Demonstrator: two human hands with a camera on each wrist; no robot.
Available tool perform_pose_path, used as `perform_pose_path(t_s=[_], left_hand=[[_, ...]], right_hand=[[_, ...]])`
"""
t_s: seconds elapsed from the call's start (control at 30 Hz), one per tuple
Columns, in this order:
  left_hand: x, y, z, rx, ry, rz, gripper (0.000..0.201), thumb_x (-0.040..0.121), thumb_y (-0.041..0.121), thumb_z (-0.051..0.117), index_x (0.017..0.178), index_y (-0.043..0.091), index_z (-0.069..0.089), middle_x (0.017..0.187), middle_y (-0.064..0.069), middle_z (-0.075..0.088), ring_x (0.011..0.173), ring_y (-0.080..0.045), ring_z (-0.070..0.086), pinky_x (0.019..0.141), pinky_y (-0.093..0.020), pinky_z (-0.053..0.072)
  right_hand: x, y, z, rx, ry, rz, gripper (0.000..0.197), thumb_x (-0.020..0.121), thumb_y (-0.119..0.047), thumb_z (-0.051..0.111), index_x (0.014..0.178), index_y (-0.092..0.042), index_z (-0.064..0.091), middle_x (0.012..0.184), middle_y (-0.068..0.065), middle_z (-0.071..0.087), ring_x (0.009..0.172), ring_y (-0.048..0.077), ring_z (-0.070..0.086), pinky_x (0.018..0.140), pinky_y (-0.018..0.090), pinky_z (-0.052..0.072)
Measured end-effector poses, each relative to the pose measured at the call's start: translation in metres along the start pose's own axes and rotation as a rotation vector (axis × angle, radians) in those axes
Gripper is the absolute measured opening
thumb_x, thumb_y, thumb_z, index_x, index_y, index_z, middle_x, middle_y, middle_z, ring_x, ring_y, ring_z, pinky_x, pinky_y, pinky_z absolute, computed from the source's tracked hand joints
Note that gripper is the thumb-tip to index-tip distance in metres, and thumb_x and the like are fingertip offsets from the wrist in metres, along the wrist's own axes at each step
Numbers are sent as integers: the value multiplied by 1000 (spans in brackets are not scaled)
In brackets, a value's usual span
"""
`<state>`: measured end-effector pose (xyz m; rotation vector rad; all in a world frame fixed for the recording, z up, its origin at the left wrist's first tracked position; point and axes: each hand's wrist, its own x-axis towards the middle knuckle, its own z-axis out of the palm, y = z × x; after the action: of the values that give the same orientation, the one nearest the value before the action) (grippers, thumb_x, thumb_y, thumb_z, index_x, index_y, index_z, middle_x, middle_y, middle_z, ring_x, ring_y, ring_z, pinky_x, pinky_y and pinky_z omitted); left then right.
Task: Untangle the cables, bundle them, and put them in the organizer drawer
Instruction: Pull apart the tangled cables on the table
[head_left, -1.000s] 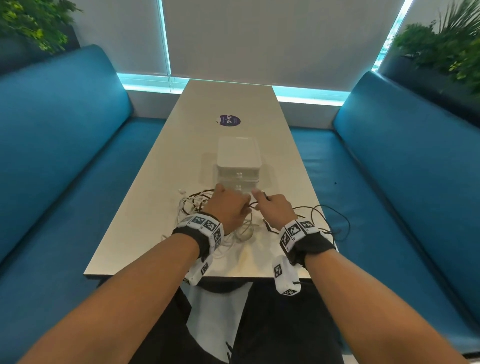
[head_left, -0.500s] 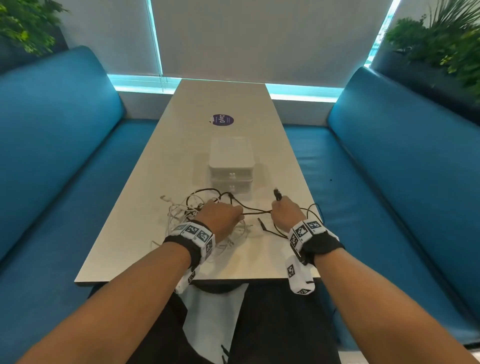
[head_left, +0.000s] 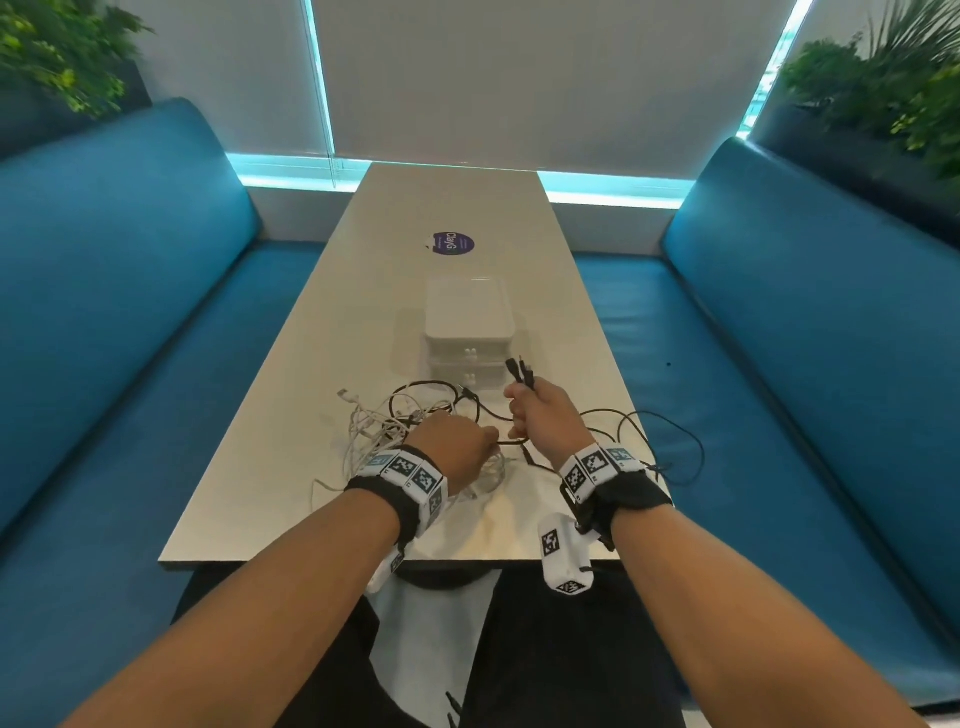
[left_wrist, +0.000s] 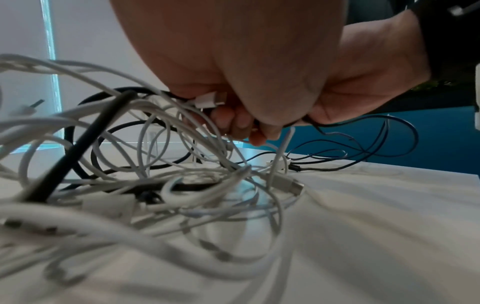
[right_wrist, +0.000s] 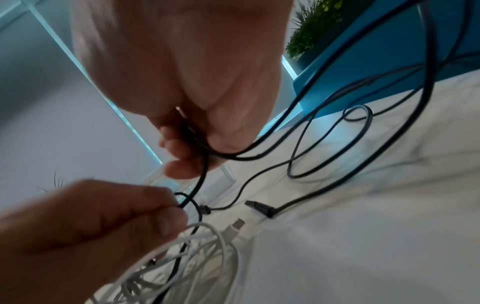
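Note:
A tangle of white cables (head_left: 382, 428) and black cables (head_left: 434, 389) lies on the near end of the pale table (head_left: 457, 208). My right hand (head_left: 540, 415) is raised a little and grips black cables (right_wrist: 200, 170), whose plug ends (head_left: 521, 371) stick up above the fist. My left hand (head_left: 457, 449) sits low on the heap and pinches a black cable (right_wrist: 182, 202) beside the right hand; a white plug (left_wrist: 207, 100) also lies under its fingers. The white organizer (head_left: 470, 325) with two shut drawers stands just beyond the hands.
Thin black cable loops (head_left: 660, 441) trail over the table's right edge toward the blue bench (head_left: 779, 364). Another blue bench (head_left: 130, 338) runs along the left. A purple round sticker (head_left: 452, 243) sits mid-table. Plants (head_left: 883, 88) stand behind the benches.
My right hand has risen and pulled the black cable ends up and away from the heap. The left hand has stayed low on the tangle, shifting slightly right.

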<state>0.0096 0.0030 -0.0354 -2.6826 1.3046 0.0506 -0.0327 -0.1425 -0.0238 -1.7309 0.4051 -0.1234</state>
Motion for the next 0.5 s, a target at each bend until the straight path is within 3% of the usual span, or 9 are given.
perform_pose_path(t_s=[0.1, 0.17, 0.27, 0.37, 0.5], left_hand=[[4, 0, 2, -1, 26, 18, 29, 106, 34, 36, 111, 16, 59, 93, -8, 68, 82, -29, 63, 66, -36, 43], [8, 1, -1, -38, 28, 33, 32, 106, 36, 38, 115, 15, 61, 95, -9, 68, 82, -29, 63, 67, -33, 39], [11, -6, -4, -92, -23, 45, 33, 104, 38, 42, 112, 15, 65, 95, -8, 68, 80, -26, 60, 70, -34, 45], [12, -26, -1, -227, -36, -47, 33, 104, 39, 43, 103, 15, 65, 97, -7, 67, 92, -27, 62, 77, -38, 48], [11, -35, 4, -299, -13, -68, 29, 105, 34, 42, 102, 14, 62, 96, -8, 66, 91, -28, 61, 72, -34, 41]], right_hand=[[-5, -3, 1, 47, -95, 31, 18, 101, -16, 47, 95, -6, 61, 58, -2, 47, 46, 12, 41, 47, 25, 38], [-5, -2, 1, -218, -120, -29, 23, 99, -21, 49, 90, -7, 64, 64, -1, 58, 52, 11, 52, 55, 27, 39], [-2, 6, -2, -748, -144, -175, 27, 100, -28, 43, 93, -6, 58, 89, 14, 66, 82, 29, 60, 68, 34, 39], [0, 10, -13, -960, -105, -212, 28, 103, -29, 37, 106, -5, 52, 98, 20, 62, 86, 37, 60, 67, 36, 41], [1, 9, -18, -1162, -37, -188, 22, 102, -24, 36, 110, -8, 48, 100, 17, 62, 85, 36, 61, 65, 38, 44]])
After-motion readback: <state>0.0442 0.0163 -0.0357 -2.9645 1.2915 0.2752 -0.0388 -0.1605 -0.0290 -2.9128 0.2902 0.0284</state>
